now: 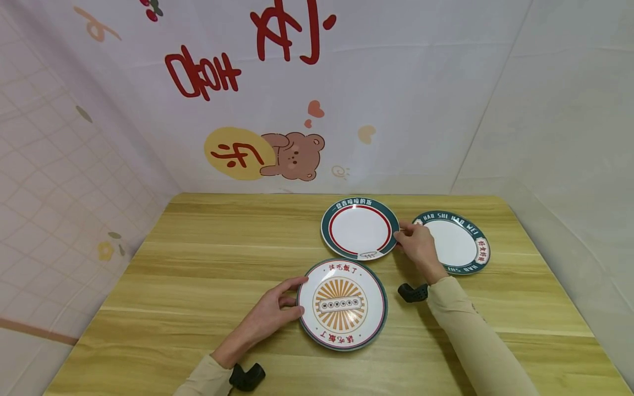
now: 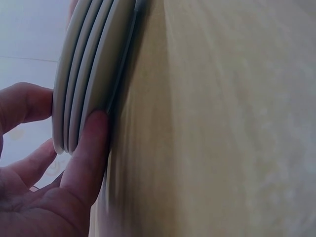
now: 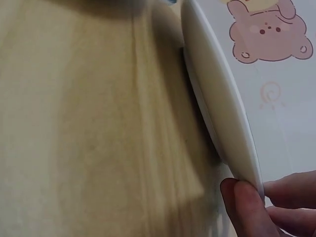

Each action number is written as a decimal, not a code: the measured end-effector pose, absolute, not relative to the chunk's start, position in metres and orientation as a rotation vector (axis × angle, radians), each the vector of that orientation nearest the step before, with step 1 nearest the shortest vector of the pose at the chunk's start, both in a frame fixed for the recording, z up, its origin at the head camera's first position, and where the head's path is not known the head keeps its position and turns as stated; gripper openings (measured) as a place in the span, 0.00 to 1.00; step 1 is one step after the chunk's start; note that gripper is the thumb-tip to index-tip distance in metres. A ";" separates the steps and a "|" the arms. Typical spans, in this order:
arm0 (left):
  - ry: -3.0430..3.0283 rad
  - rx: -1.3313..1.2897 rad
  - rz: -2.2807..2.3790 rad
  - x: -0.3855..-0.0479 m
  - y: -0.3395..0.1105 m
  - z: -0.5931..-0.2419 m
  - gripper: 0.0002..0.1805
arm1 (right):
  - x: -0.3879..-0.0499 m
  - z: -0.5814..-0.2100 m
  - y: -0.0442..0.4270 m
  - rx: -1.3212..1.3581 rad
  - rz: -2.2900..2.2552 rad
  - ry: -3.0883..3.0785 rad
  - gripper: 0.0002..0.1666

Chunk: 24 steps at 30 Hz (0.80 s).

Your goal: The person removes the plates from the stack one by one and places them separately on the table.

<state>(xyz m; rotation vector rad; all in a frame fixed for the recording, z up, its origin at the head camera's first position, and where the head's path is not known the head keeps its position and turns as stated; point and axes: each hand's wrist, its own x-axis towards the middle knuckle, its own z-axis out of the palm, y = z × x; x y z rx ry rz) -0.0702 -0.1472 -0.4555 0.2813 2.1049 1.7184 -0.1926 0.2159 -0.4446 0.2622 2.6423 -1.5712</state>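
In the head view my left hand is at the left edge of a stack of round plates, its thumb and fingers on the rims. The top plate has a white face with orange rays and red writing. Several stacked rims show in the left wrist view. Farther back, my right hand pinches the right edge of a white plate with a green rim and red ring. From the right wrist, thumb and fingers meet on that plate's rim; whether it touches the table is unclear.
To the right, partly behind the right hand, lies an oval plate with a green lettered rim. The wooden table meets a white printed cloth backdrop at the back. Each wrist wears a black device.
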 end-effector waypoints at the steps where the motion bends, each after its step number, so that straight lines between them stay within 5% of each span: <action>1: 2.108 0.278 1.716 -0.070 -0.147 -0.456 0.35 | -0.192 -0.445 0.216 0.272 -1.542 2.654 0.25; 24: 2.087 0.237 1.731 -0.069 -0.147 -0.455 0.35 | -0.163 -0.437 0.217 0.106 -1.432 2.841 0.30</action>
